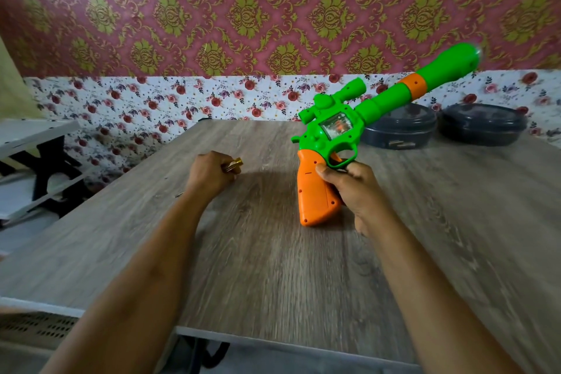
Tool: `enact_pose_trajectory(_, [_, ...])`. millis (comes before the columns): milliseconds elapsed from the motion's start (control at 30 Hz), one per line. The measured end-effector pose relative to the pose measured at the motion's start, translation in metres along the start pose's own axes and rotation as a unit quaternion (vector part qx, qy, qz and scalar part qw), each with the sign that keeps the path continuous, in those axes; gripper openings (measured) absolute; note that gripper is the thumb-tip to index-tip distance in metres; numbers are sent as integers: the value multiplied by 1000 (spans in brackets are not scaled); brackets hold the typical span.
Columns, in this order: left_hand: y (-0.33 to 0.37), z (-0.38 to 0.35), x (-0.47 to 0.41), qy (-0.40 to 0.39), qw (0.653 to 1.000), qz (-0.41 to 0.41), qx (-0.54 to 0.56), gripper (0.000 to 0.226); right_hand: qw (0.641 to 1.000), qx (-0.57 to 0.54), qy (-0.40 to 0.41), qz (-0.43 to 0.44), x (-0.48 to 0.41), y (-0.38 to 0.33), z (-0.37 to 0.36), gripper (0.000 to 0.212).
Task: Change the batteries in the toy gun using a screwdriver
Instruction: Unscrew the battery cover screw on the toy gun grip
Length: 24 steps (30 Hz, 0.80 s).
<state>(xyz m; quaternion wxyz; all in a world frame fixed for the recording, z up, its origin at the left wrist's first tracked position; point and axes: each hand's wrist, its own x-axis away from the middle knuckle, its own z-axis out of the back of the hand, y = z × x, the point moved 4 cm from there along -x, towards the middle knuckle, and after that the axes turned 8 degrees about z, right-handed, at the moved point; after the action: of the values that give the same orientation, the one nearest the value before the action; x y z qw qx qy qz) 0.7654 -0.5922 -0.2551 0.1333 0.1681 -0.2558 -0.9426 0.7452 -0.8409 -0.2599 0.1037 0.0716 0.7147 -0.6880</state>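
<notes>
toy gun (334,127): butt on the surface (273,267), barrel tilted up | right grip (349,188): fingers curled round the gun's orange handle | left grip (209,174): left of the gun, closed round a small gold thing (233,164)

Right of centre on the table (258,252) stood the toy gun (337,127), butt down on the top, barrel slanting up and away to the right. The right hand (355,188) gripped its handle from the right. Well apart to the left, the left hand (209,174) rested on the tabletop, small cylinders (233,164) poking out of its fist. Behind the gun, far right, sat two containers (400,130) (482,127) side by side against the wall (182,100). A rack (39,155) stood left of the table.
</notes>
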Motion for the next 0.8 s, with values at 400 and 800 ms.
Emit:
enact_pose_trajectory(400, [35, 29, 21, 48, 963, 1, 266, 12, 1000, -21, 16, 2, -5, 4, 2, 18])
enact_pose_trajectory(800, [91, -24, 74, -229, 929, -33, 287, 25, 999, -18, 24, -33, -11, 14, 7, 22])
